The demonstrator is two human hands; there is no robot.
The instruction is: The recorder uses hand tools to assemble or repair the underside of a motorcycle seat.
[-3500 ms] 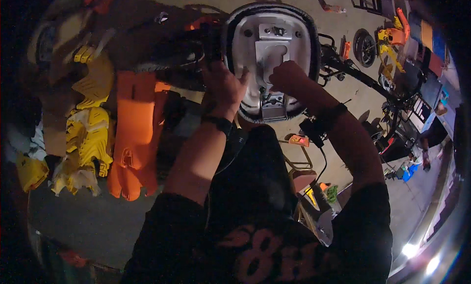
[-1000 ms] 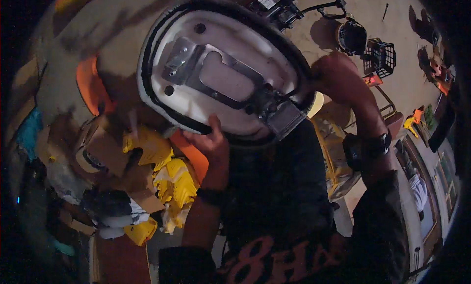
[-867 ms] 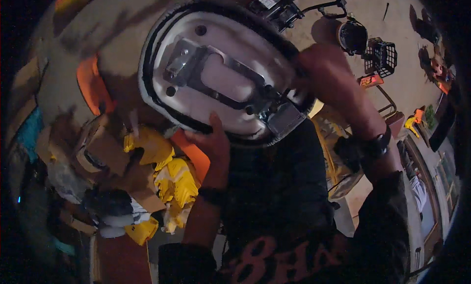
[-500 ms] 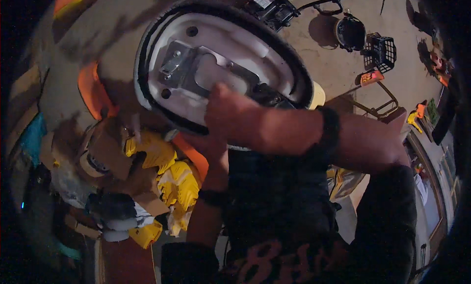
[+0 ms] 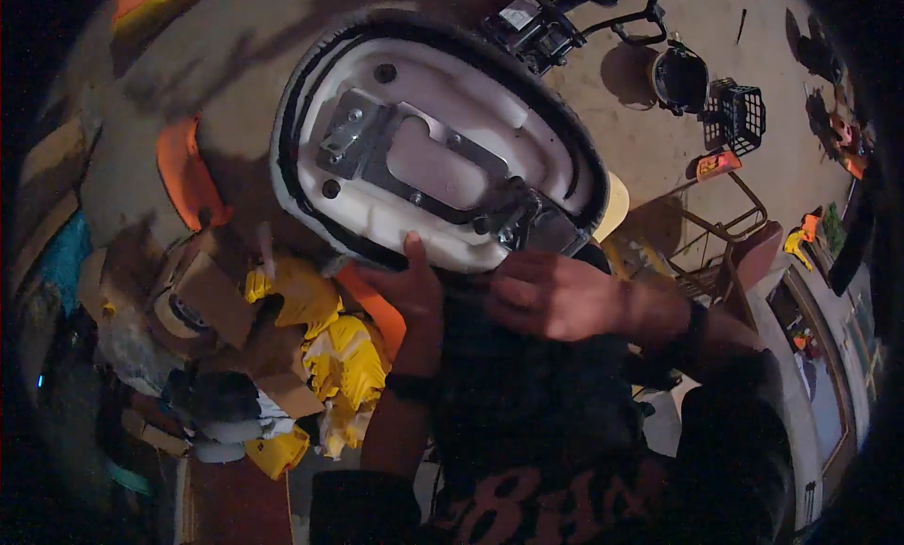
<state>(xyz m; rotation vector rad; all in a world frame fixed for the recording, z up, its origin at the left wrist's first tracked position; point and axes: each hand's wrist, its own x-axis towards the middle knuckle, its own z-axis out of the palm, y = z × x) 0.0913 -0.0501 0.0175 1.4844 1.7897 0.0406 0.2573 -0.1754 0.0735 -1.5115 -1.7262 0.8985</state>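
Note:
A motorcycle-type seat (image 5: 377,206) is held up with its pale underside facing me and a dark edge all round. Screwed inside it is a metal bracket (image 5: 377,164) with a large rounded opening. A second, darker bracket (image 5: 532,227) sits at the narrower right end. My left hand (image 5: 412,286) grips the near rim, thumb laid over the edge and its other fingers hidden below. My right hand (image 5: 557,296) is at the near right edge with its fingers curled in; whatever it pinches, if anything, cannot be made out.
Yellow plastic packages (image 5: 344,357) and an opened cardboard box (image 5: 221,296) lie at the left, near an orange curved panel (image 5: 184,173). Far right are a black crate (image 5: 734,117), a dark round bucket (image 5: 680,77) and a metal-framed chair (image 5: 730,225).
My right hand has drawn back from the middle of the seat's underside to its near right edge, uncovering the brackets. The seat appears slightly lower and further right in view.

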